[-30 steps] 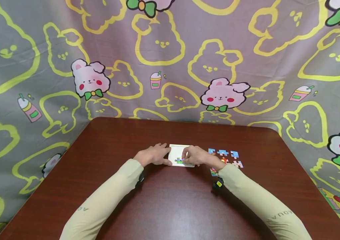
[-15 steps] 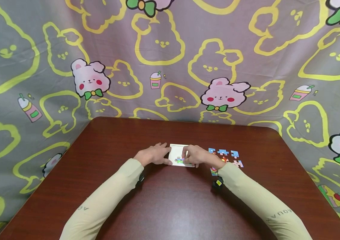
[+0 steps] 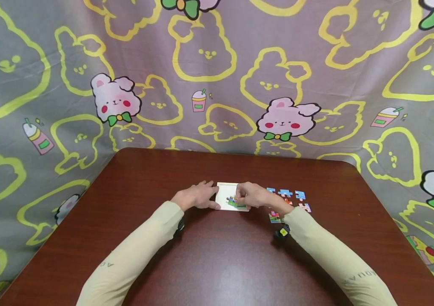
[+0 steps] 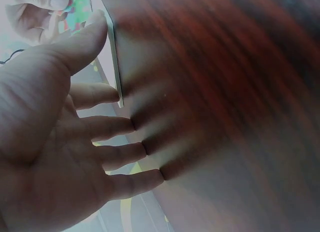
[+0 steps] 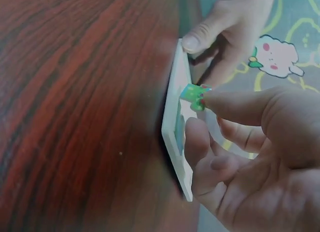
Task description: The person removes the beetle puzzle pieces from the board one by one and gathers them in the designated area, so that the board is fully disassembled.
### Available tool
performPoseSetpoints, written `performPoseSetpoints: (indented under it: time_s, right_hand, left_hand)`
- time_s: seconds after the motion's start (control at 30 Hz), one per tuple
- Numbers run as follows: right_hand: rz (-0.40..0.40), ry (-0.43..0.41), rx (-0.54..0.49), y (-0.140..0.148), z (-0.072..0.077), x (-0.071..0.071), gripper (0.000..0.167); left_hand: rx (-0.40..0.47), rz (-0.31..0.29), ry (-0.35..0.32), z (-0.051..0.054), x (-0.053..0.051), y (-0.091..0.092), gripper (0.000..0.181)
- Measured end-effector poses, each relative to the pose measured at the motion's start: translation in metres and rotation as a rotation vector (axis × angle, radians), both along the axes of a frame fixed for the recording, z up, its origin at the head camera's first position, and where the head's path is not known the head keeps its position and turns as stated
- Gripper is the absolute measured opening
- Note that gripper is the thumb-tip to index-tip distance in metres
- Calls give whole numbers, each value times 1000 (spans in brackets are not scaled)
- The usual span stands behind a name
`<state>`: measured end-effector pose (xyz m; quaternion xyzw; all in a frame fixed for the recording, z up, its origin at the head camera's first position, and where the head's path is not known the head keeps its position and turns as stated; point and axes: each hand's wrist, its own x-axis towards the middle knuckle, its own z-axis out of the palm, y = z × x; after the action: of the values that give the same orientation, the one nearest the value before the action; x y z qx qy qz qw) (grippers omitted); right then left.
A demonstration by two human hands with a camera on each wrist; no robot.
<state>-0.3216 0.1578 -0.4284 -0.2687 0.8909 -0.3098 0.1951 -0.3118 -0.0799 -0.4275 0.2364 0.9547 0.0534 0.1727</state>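
Observation:
A small white puzzle tray (image 3: pixel 222 191) with a raised rim lies on the table between the two hands. My left hand (image 3: pixel 199 196) rests at its left side, fingers spread and mostly straight. The thumb touches the tray's near corner, and the other fingertips touch the rim and the tabletop. Over the tray, my right hand (image 3: pixel 256 195) pinches a green jigsaw puzzle piece (image 5: pixel 191 94) between thumb and fingers. That piece looks tilted, off the tray floor. A greenish strip (image 5: pixel 178 129) shows inside the tray near its rim, partly hidden by my right fingers.
Several loose jigsaw pieces (image 3: pixel 300 195) lie right of the tray, some partly covered by my right forearm. The brown wooden table (image 3: pixel 217 255) reaches back to a grey patterned curtain (image 3: pixel 217 93).
My right hand has shifted slightly right and back, and the pinched puzzle piece has turned at an angle above the tray. My left hand has stayed at the tray's left side.

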Motion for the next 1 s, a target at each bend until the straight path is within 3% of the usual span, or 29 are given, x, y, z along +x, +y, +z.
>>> performPoseSetpoints:
  time_s: [0.3, 0.53, 1.0]
  right_hand:
    - [23, -19, -38, 17, 7, 0, 18]
    - [21, -71, -83, 23, 4, 3, 19]
    - [34, -37, -104, 56, 11, 11, 16]
  left_hand:
    - [11, 0, -4, 1, -1, -1, 76]
    - [12, -1, -10, 1, 0, -1, 76]
    - [7, -3, -11, 2, 1, -1, 75]
